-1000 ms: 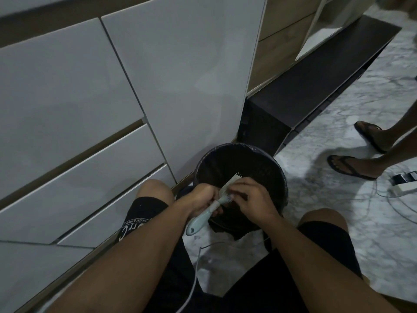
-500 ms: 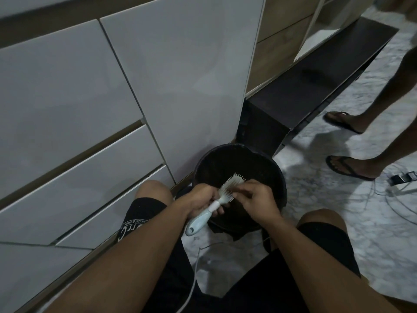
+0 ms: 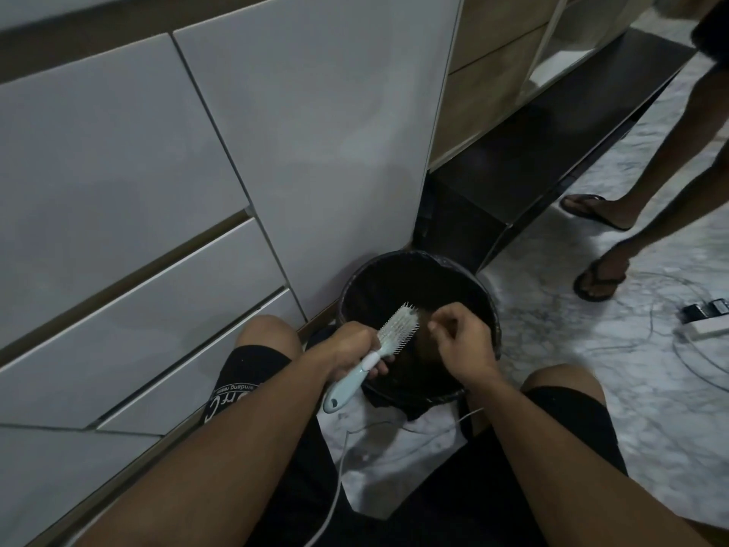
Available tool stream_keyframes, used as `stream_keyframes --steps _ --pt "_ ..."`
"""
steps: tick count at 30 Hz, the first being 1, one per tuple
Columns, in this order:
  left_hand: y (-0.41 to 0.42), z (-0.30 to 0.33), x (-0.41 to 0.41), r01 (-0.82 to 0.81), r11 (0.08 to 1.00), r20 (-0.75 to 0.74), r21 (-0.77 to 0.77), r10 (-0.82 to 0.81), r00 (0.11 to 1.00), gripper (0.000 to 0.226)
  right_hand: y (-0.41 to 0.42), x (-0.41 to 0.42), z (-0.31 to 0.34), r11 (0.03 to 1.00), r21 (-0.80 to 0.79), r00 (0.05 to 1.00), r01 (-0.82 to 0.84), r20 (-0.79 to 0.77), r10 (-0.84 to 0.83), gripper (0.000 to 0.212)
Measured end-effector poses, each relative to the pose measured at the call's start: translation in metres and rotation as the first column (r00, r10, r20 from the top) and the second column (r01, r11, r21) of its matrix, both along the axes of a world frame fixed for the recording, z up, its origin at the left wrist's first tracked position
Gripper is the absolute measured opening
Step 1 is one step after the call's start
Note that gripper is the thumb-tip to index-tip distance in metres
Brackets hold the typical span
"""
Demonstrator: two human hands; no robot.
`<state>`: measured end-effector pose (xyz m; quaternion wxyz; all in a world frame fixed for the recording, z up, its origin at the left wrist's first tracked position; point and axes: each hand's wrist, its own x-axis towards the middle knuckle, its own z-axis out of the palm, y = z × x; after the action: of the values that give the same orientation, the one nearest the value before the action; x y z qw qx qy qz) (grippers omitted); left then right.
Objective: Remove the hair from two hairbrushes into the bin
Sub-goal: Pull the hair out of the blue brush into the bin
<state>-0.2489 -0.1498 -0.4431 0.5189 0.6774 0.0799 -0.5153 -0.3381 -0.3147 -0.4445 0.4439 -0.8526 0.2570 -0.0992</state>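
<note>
The person is squatting on the marble floor (image 3: 552,388) with knees apart, leaning over a black bin (image 3: 487,298) that is standing against the foot of a pale cabinet (image 3: 315,152). The left hand (image 3: 355,351) is gripping a hairbrush (image 3: 378,351) with fingers wrapped round the neck where the pale blue handle meets the white head. The brush is lying on a slant over the near left side of the bin's mouth: its long axis is running from the handle end, which is pointing down and back toward the person's left knee, up to the bristled head, which is pointing away and to the right, toward the middle of the bin. The bristles are facing right, toward the other hand. The right hand (image 3: 461,341) is hovering over the bin just beside the brush head and apart from it, fingers curled in with fingertips drawn together as in a pinch; whether any hair is sitting between them is too dark and fine to tell. A white cord (image 3: 335,487) is trailing across the floor between the legs. Off to the right, another person's feet in sandals (image 3: 597,278) are standing near a power strip (image 3: 706,327).
</note>
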Motion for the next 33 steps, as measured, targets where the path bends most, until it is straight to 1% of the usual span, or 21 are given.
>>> stream_keyframes --steps 2,3,4,5,6,8,10,13,15,17,19,21,22,24,26,29,31,33 --pt "0.000 0.002 -0.001 0.017 0.999 -0.008 -0.031 -0.017 1.000 0.033 0.006 -0.002 -0.002 0.991 0.063 0.992 -0.120 0.035 0.118 0.021" --pt "0.000 0.004 -0.001 0.030 0.998 -0.008 -0.048 -0.030 1.000 0.031 0.009 -0.002 -0.004 0.979 0.067 0.981 -0.191 0.038 0.188 0.029" --pt "0.000 0.005 -0.001 0.045 0.997 -0.003 -0.062 -0.045 0.999 0.029 0.012 -0.002 -0.006 0.967 0.036 0.968 -0.253 0.019 0.252 0.035" --pt "0.001 0.006 -0.002 0.060 0.996 0.003 -0.069 -0.060 0.998 0.028 0.015 -0.001 -0.008 0.956 -0.010 0.956 -0.292 -0.001 0.292 0.036" --pt "0.001 0.006 -0.002 0.072 0.995 0.010 -0.068 -0.072 0.997 0.028 0.016 -0.001 -0.009 0.951 -0.060 0.953 -0.302 -0.006 0.302 0.032" --pt "0.003 0.005 -0.002 0.092 0.993 0.021 -0.068 -0.091 0.996 0.030 0.016 0.002 -0.010 0.956 -0.123 0.962 -0.267 0.028 0.272 0.020" --pt "0.004 0.001 -0.001 0.095 0.993 0.026 -0.073 -0.094 0.995 0.033 0.013 0.004 -0.008 0.980 -0.114 0.985 -0.164 0.026 0.168 0.014" --pt "0.006 -0.005 0.003 0.065 0.996 0.033 -0.067 -0.063 0.997 0.038 0.003 0.005 -0.008 0.996 -0.081 0.999 0.045 -0.009 -0.046 0.015" --pt "0.007 -0.008 0.004 0.067 0.996 0.047 -0.061 -0.065 0.997 0.037 -0.002 0.004 -0.006 0.995 -0.055 0.997 0.079 -0.019 -0.080 0.017" --pt "0.006 -0.009 0.004 0.081 0.995 0.058 -0.057 -0.078 0.995 0.035 0.000 0.002 -0.002 0.999 -0.033 1.000 -0.001 0.008 0.001 0.020" --pt "0.006 -0.011 0.003 0.097 0.993 0.057 -0.062 -0.093 0.994 0.032 0.006 0.000 -0.001 0.990 -0.023 0.990 -0.141 0.016 0.142 0.027" --pt "0.007 -0.013 0.004 0.124 0.990 0.055 -0.072 -0.120 0.991 0.031 0.011 -0.002 -0.002 0.968 -0.015 0.967 -0.251 -0.049 0.250 0.031" --pt "0.007 -0.014 0.004 0.143 0.988 0.060 -0.064 -0.139 0.988 0.031 0.013 -0.002 -0.002 0.963 -0.023 0.960 -0.268 -0.084 0.266 0.028" --pt "0.009 -0.014 0.003 0.170 0.984 0.061 -0.047 -0.167 0.984 0.031 0.012 0.000 -0.004 0.972 -0.038 0.968 -0.233 -0.107 0.228 0.018" --pt "0.008 -0.013 0.003 0.158 0.986 0.047 -0.058 -0.155 0.987 0.033 0.011 0.002 -0.003 0.989 -0.045 0.986 -0.138 -0.100 0.133 0.011" --pt "0.006 -0.009 0.004 0.100 0.992 0.034 -0.072 -0.097 0.995 0.034 0.004 0.004 -0.001 0.995 -0.088 0.993 0.045 -0.102 -0.054 0.010" --pt "0.005 -0.009 0.004 0.062 0.995 0.021 -0.082 -0.060 0.998 0.033 -0.001 0.004 -0.001 0.993 -0.077 0.988 0.087 -0.124 -0.096 0.012" --pt "0.006 -0.008 0.003 0.043 0.995 0.012 -0.089 -0.042 0.999 0.033 -0.003 0.003 -0.002 0.994 -0.006 0.987 0.110 -0.120 -0.110 0.012"
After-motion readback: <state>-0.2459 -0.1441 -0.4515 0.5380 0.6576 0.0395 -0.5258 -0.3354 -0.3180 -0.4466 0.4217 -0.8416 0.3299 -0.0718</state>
